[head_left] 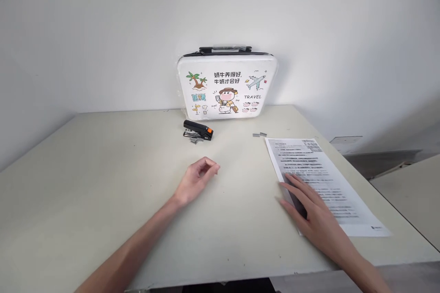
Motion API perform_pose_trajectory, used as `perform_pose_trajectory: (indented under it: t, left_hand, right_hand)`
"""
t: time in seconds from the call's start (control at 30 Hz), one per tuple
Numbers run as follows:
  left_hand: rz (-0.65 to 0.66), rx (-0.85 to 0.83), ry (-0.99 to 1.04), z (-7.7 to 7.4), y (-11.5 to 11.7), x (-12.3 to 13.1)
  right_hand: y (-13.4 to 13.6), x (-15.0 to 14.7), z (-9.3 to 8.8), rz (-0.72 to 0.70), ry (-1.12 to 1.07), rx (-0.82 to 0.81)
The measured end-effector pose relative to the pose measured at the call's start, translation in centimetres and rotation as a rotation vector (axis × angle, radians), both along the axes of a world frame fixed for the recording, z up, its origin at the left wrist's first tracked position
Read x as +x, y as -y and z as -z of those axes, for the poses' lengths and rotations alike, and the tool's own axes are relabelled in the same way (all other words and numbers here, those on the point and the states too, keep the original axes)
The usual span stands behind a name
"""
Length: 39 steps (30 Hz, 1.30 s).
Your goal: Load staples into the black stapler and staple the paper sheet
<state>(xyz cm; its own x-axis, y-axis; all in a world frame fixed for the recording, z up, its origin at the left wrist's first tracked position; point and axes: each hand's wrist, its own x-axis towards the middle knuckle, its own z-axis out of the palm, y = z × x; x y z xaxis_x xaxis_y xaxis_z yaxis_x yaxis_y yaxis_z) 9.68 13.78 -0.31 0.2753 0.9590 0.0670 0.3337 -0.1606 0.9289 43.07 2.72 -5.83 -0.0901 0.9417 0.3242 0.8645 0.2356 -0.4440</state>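
Note:
My left hand (198, 179) rests on the table with its fingers curled in and the thumb against them; nothing shows in it. Beyond it lies a black stapler (198, 130) with an orange button, and a few staple strips (196, 140) are right in front of the stapler. On the right, my right hand (311, 210) is over the left edge of a printed sheet of paper (343, 203), fingers stretched out and a little apart. Part of the sheet is hidden under that hand. Two more staple strips (259, 135) lie just past the paper's far left corner.
A white case (227, 87) with cartoon prints and a black handle stands at the back, leaning on the wall (137, 32). The pale table (85, 192) has its right edge close beside the paper. Another pale surface (412, 187) is at the far right.

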Motion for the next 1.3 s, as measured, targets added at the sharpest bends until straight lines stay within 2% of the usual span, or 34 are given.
perform_pose_trajectory:
  t: [0.17, 0.23, 0.3, 0.4, 0.5, 0.6, 0.8, 1.07, 1.17, 1.23, 1.3]
  left_hand:
    - [-0.139, 0.575, -0.318, -0.4, -5.2, -2.1]
    - [-0.145, 0.673, -0.445, -1.1, -7.7, -3.0]
    - [-0.104, 0.686, -0.572, -1.9, -10.1, -3.7]
    - [-0.007, 0.614, -0.765, -2.9, -12.8, -4.3]
    - [0.048, 0.526, -0.89, -3.5, -14.6, -4.6]
    - [0.057, 0.493, -0.912, -3.6, -15.7, -4.6]
    - [0.106, 0.421, -0.913, -4.3, -16.5, -4.8]
    - [0.126, 0.398, -0.963, -5.1, -15.9, -5.2]
    - [0.075, 0.464, -0.984, -4.8, -14.9, -4.5]
    - [0.037, 0.597, -0.97, -4.3, -13.5, -3.9]
    - [0.068, 0.78, -0.932, -3.5, -11.3, -3.7]
  right_hand:
    - [-0.1, -0.1, 0.2, -0.001, -0.009, 0.024]
    - [-0.2, 0.0, 0.3, -0.001, -0.013, 0.035]
    - [-0.2, 0.0, 0.4, -0.005, -0.009, 0.042]
    - [-0.2, 0.1, 0.6, -0.01, 0.002, 0.047]
    - [-0.2, 0.0, 0.5, -0.009, -0.001, 0.048]
    - [-0.2, 0.0, 0.2, -0.005, -0.015, 0.051]
    - [-0.3, 0.0, -0.2, 0.003, -0.016, 0.005]
    - [-0.3, 0.0, -0.2, 0.021, -0.026, -0.03]
    - [-0.4, -0.2, -0.3, 0.024, -0.035, -0.041]
    - [-0.2, -0.2, -0.7, 0.019, -0.057, -0.048]
    - [0.4, 0.3, -1.3, 0.011, -0.096, -0.035]
